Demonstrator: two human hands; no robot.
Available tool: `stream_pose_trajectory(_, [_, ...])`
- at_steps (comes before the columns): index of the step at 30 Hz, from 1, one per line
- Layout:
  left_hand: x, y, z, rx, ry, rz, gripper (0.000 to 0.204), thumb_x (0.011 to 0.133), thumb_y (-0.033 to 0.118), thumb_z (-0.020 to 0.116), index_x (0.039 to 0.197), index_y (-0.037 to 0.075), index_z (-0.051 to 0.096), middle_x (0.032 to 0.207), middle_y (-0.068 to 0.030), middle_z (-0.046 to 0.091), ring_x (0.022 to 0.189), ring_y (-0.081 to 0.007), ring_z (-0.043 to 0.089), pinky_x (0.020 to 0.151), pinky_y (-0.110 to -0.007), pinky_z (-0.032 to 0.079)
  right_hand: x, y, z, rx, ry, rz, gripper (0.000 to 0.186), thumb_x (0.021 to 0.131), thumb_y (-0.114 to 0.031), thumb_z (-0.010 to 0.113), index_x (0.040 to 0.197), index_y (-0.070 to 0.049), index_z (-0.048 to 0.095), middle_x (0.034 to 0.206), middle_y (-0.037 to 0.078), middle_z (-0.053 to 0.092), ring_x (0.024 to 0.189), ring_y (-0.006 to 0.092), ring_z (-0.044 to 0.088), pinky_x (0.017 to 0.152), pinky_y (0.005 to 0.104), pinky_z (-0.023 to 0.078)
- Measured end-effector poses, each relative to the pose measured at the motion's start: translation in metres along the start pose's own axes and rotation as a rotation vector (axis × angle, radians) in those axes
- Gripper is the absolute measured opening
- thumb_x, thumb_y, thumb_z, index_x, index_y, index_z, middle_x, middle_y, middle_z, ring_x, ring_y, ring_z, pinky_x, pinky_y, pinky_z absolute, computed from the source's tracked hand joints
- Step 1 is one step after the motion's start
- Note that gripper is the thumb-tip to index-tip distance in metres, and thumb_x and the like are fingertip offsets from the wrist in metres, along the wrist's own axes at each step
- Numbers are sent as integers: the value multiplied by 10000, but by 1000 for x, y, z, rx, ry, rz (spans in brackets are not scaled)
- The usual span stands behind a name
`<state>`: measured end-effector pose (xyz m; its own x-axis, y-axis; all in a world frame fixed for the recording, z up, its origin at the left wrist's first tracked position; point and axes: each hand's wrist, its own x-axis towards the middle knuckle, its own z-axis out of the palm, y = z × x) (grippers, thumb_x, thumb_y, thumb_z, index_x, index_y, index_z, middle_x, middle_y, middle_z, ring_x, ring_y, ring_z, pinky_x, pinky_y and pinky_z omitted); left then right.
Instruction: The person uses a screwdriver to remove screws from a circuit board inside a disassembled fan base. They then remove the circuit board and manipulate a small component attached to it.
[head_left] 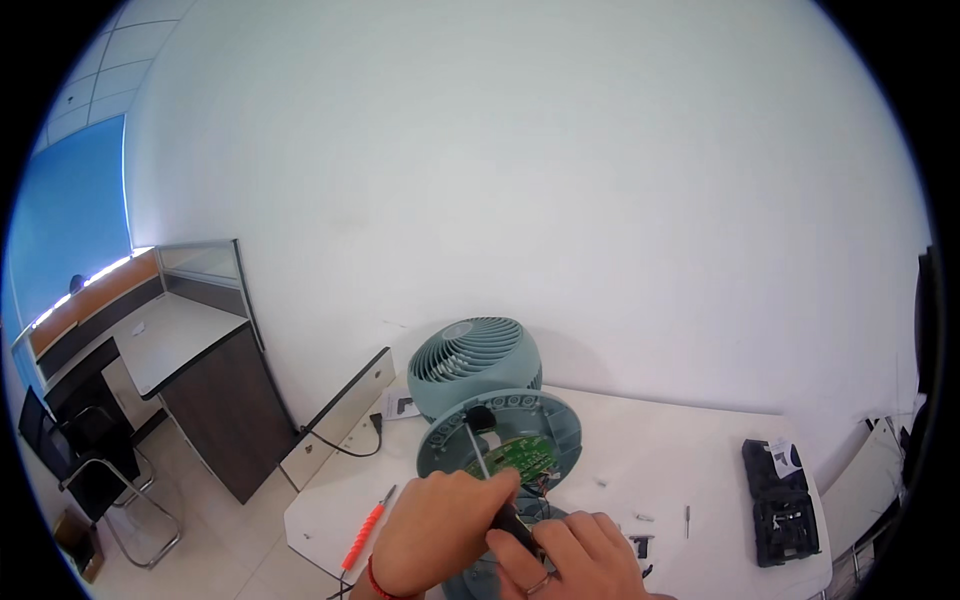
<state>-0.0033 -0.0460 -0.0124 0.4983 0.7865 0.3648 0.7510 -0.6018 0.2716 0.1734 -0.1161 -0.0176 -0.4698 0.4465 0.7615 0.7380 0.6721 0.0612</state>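
My right hand (pixel 580 560), a ring on one finger, is wrapped round the dark handle of a screwdriver (pixel 477 450). Its thin metal shaft slants up and left across an opened grey-green round fan base (pixel 568 435). My left hand (pixel 435 520), with a red cord at the wrist, is closed about the tool where shaft meets handle; most of its fingers are hidden. Inside the base lies a green circuit board (pixel 530 458) with wires at its lower edge. The slatted fan head (pixel 475 355) lies just behind, against the wall. Whether the screwdriver tip touches a screw cannot be told.
An orange-red handled soldering iron (pixel 365 535) lies left on the white table (pixel 690 430); a black plug (pixel 376 422) rests behind it. Right stand an open black tool case (pixel 780 515), a thin bit (pixel 687 520) and a small black part (pixel 640 545). A desk and chair (pixel 95 450) stand farther left.
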Motion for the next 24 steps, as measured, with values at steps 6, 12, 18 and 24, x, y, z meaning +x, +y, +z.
stream_pose_trajectory(6, [-1,1,3,8,20,-8,180,859,227,729,999,214,616,712,-43,694,691,-335,700,565,-447,483,5,-4,-8,65,-5,58,435,873,-186,774,1260,-51,629,898,110,545,811,298,573,686,431,458])
stream_pose_trajectory(12, [0,3,0,17,17,-1,166,866,214,723,997,215,620,719,-38,703,698,-335,705,564,-451,489,1,-2,-8,-20,-57,2,445,861,-198,791,1251,-49,635,921,100,550,807,284,581,686,416,465])
stream_pose_trajectory(18, [0,-1,2,42,12,-18,166,865,199,719,1003,217,627,719,-43,701,702,-342,703,569,-449,492,13,-7,-19,23,-114,71,452,858,-180,775,1270,-52,642,912,105,565,811,294,596,707,415,480])
stream_pose_trajectory(24, [0,-4,0,12,20,9,172,863,210,724,1007,216,631,727,-36,705,708,-344,703,572,-453,493,-1,-1,-1,11,-106,36,478,873,-216,775,1301,-53,636,900,101,565,824,288,587,712,425,479])
